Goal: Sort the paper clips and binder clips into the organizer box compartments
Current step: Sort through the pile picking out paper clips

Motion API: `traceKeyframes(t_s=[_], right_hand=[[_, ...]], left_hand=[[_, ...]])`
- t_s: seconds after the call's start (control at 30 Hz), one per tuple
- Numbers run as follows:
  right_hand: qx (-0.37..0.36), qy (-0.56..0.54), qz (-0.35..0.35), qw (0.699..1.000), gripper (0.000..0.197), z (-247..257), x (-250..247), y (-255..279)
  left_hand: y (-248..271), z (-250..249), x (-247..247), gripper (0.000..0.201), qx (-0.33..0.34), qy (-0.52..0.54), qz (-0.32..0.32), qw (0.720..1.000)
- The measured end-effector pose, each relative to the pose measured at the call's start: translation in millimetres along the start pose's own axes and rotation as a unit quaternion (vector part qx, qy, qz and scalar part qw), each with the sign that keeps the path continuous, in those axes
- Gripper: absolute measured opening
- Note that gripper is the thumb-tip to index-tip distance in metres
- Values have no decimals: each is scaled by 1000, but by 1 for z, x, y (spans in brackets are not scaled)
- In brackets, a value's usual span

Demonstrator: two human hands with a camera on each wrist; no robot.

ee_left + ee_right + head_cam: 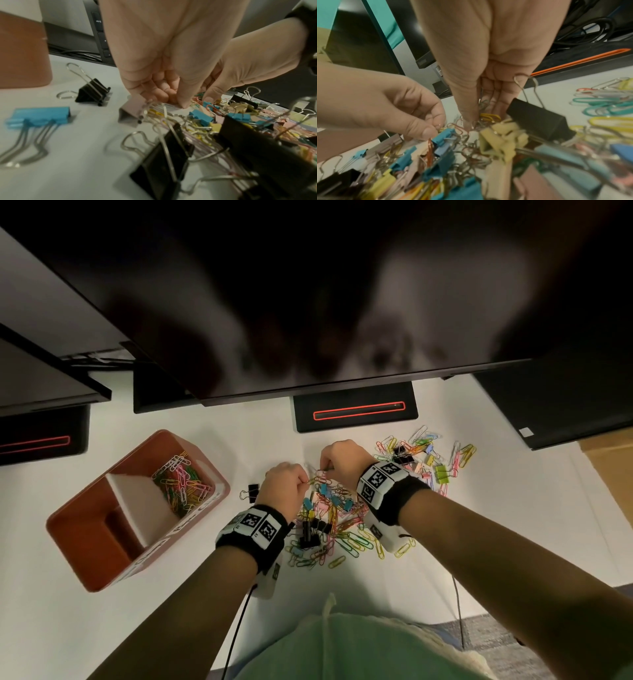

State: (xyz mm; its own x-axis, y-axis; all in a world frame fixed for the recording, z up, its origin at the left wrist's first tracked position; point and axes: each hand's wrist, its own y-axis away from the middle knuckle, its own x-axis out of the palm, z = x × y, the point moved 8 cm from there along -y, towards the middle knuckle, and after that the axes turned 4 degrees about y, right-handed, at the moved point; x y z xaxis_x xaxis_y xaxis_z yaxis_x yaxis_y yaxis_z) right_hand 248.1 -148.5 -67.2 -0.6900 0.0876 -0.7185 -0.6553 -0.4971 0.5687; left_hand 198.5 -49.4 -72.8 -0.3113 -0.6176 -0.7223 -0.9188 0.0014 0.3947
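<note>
1. Sitting at the left of the white desk [102, 628] was the organizer box [68, 529]; its far compartment held paper clips [181, 481].
2. Lone black binder clip [251, 491] lay between box and hands.
3. Left hand [284, 484] was curled, thumb and forefinger pinching a paper clip [313, 481] at the pile's far edge.
4. Right hand [342, 462] was curled likewise, fingertips [469, 124] pinched on clip wires.
5. Mixed pile [342, 522] of paper and binder clips spread beneath both wrists and rightward.
</note>
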Motion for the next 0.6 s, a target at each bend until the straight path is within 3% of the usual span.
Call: traceKeyframes(t_s=[0.37,0.53,0.6], right_hand=[[-15,-16,-26,999,17,-14,-9,3],[-11,-48,-62,997,14,-27,-22,7],[-11,-56,-65,996,14,-28,-22,8]], left_hand=[[1,0,-10,7,59,54,28,996],[0,-19,-3,32,107,28,113,987],[-2,-26,7,33,121,-8,140,983]])
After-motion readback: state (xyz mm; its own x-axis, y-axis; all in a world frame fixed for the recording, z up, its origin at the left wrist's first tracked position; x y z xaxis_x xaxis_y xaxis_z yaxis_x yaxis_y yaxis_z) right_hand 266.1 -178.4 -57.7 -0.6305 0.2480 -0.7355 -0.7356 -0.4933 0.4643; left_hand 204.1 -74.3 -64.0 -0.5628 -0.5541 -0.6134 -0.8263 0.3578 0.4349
